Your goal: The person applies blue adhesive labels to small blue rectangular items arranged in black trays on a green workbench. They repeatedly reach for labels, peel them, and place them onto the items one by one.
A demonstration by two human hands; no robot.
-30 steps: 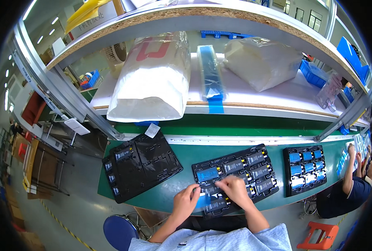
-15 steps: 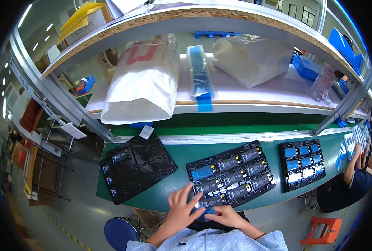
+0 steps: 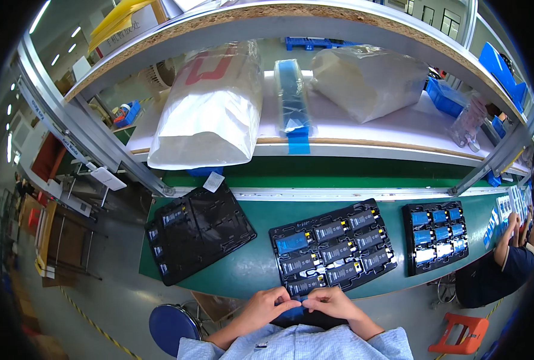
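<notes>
Both hands drawn back off the tray to the bench's near edge, left hand (image 3: 266, 306) and right hand (image 3: 333, 303) pinching a small blue part (image 3: 293, 311) between them, black tray of blue-labelled modules (image 3: 333, 249) just beyond, darker tray (image 3: 198, 231) left, green bench (image 3: 252, 264) beneath.

A factory workstation under strip lighting.
A green workbench (image 3: 243, 270) is running beneath a white shelf (image 3: 369, 129) on a grey metal frame (image 3: 93, 144); ceiling strip lights (image 3: 39, 17) are glowing upper left, a blue stool (image 3: 172, 327) is standing on grey floor (image 3: 111, 300), windows (image 3: 426, 11) are showing top right.
</notes>
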